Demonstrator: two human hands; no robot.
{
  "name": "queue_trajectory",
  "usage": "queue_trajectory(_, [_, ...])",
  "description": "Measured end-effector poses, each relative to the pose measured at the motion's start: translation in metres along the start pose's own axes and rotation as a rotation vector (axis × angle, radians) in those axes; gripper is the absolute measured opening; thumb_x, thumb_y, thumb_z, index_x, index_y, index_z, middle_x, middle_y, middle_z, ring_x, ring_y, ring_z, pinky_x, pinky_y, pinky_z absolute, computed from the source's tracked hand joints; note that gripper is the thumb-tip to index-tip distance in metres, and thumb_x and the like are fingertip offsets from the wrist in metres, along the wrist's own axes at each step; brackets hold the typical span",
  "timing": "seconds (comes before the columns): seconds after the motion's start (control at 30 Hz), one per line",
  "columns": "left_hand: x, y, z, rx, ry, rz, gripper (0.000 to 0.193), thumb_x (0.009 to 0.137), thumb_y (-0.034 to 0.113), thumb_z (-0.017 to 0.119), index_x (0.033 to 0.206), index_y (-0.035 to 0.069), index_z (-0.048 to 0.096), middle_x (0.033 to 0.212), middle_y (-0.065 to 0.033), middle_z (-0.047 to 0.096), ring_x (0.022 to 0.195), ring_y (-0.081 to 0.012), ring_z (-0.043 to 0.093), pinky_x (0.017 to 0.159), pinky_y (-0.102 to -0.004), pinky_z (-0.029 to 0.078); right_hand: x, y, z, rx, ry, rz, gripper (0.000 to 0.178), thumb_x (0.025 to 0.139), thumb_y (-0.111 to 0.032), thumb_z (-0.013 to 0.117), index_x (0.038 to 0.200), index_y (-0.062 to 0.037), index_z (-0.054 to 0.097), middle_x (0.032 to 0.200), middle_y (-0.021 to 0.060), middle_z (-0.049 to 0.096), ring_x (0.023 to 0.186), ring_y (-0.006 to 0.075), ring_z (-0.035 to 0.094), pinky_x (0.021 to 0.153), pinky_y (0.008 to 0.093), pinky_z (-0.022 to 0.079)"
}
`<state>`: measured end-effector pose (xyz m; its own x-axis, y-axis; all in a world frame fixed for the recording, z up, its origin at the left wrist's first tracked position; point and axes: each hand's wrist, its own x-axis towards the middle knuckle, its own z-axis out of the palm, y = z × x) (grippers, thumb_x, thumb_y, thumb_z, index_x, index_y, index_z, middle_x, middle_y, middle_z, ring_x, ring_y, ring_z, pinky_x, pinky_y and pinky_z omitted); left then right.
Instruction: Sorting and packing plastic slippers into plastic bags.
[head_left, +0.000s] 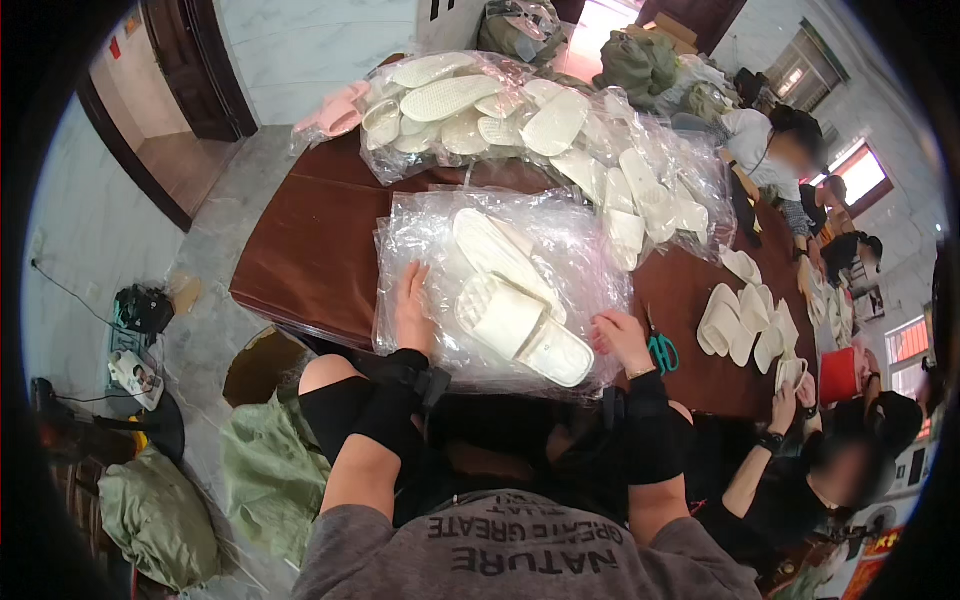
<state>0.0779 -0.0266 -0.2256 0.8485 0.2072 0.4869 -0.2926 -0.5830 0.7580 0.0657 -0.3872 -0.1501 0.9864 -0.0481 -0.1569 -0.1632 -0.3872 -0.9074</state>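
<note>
Sacks of dull green cloth occupy the lower left of the frame, one (160, 520) at the far side and another (275, 475) beside the near end of the brown bench (300, 250). Upper left of centre, pink slippers (340, 112) in clear wrap adjoin a large heap of white slippers in clear bags (465, 100), which spreads across the upper middle.

At centre, the left hand (412, 308) lies with fingers extended on the left margin of a layer of clear plastic bags (415, 235); it grips nothing visible. The white slipper pair (515, 310) rests on this plastic, one slipper overlapping the other; whether it is inside the topmost bag cannot be determined. The right hand (622, 338) is at the plastic's right margin, fingers bent; whether they pinch the film cannot be confirmed.

Just right of that hand lie teal-handled scissors (660, 350), apparently unused. Further right, loose white slippers (720, 320) sit unwrapped, and a co-worker's hand (784, 408) holds another.

Assessment: the bagged heap appears finished; the centre pair seems partway, its wrapping not evidently closed; the loose slippers at right appear outstanding.
</note>
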Motion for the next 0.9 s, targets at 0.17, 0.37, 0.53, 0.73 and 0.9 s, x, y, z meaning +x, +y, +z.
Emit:
queue_trajectory(0.17, [0.003, 0.004, 0.012, 0.014, -0.007, 0.022, 0.055, 0.078, -0.018, 0.047, 0.130, 0.000, 0.049, 0.140, -0.0154, 0.044, 0.127, -0.0340, 0.044, 0.107, -0.0365, 0.036, 0.018, 0.043, 0.023, 0.085, -0.257, 0.227, 0.040, 0.097, -0.037, 0.049, 0.104, -0.0006, 0.064, 0.073, 0.0048, 0.060, 0.060, 0.0107, 0.054, 0.050, 0.0254, 0.043])
queue_trajectory(0.37, [-0.006, -0.005, 0.007, 0.062, 0.006, -0.018, 0.058, 0.077, -0.015, 0.048, 0.132, 0.002, 0.050, 0.139, -0.0175, 0.044, 0.128, -0.0351, 0.043, 0.107, -0.0370, 0.037, 0.008, -0.029, 0.044, -0.102, -0.410, 0.195, 0.042, 0.096, -0.032, 0.053, 0.131, -0.0075, 0.054, 0.111, 0.0101, 0.063, 0.095, 0.0139, 0.058, 0.086, 0.0283, 0.046])
queue_trajectory(0.53, [-0.001, -0.006, 0.012, 0.130, -0.003, 0.059, 0.066, 0.071, -0.016, 0.048, 0.133, 0.009, 0.051, 0.137, -0.0216, 0.045, 0.127, -0.0377, 0.043, 0.106, -0.0391, 0.037, 0.003, -0.042, 0.069, 0.196, -0.440, -0.057, 0.057, 0.095, -0.032, 0.057, 0.141, -0.0042, 0.038, 0.120, 0.0128, 0.058, 0.107, 0.0149, 0.056, 0.091, 0.0283, 0.046])
queue_trajectory(0.73, [-0.002, -0.009, 0.016, 0.161, -0.005, 0.030, 0.065, 0.070, -0.016, 0.046, 0.130, 0.008, 0.053, 0.135, -0.0217, 0.047, 0.127, -0.0382, 0.043, 0.107, -0.0415, 0.036, 0.007, -0.031, 0.095, 0.514, -0.394, 0.294, 0.060, 0.091, -0.024, 0.065, 0.138, 0.0013, 0.038, 0.119, 0.0112, 0.058, 0.096, 0.0151, 0.061, 0.086, 0.0289, 0.048])
queue_trajectory(0.9, [0.000, -0.007, 0.015, 0.129, -0.022, 0.111, 0.059, 0.072, -0.014, 0.047, 0.126, 0.006, 0.055, 0.130, -0.0207, 0.050, 0.124, -0.0393, 0.045, 0.105, -0.0422, 0.038, 0.023, -0.034, 0.057, -0.142, -0.278, -0.240, 0.037, 0.089, -0.021, 0.065, 0.119, -0.0012, 0.059, 0.106, 0.0124, 0.066, 0.091, 0.0212, 0.064, 0.081, 0.0315, 0.049])
